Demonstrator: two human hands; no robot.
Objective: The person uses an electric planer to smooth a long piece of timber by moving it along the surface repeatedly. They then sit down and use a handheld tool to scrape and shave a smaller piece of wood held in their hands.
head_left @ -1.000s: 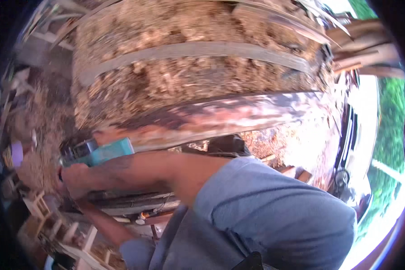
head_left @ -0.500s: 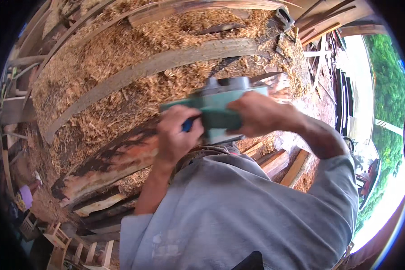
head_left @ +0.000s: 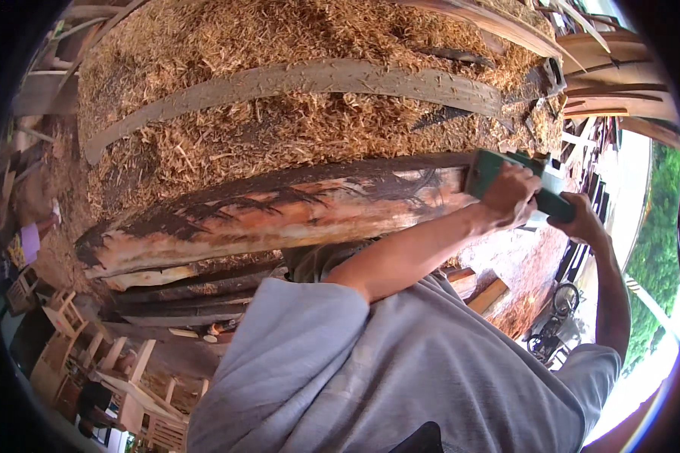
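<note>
A green electric hand planer (head_left: 485, 172) rests at the right end of a long wooden slab (head_left: 302, 215), whose face is reddish with dark, rough patches. My left hand (head_left: 512, 195) is closed around the planer's green body near its front. Farther right, my right hand (head_left: 582, 219) grips the rear handle, with its fingers partly hidden. Both arms reach out to the right, the left one crossing in front of my grey shirt.
Wood shavings (head_left: 204, 45) cover the ground beyond the slab, and a narrow board (head_left: 302, 79) lies across them. Short timber pieces (head_left: 487, 294) lie near my right side. Wooden chair frames (head_left: 132, 377) stand at lower left. A bicycle (head_left: 555, 321) is at right.
Both hands have carried the planer rightward, from over the slab's middle to its right end. More of the slab's face now shows, and my view has shifted.
</note>
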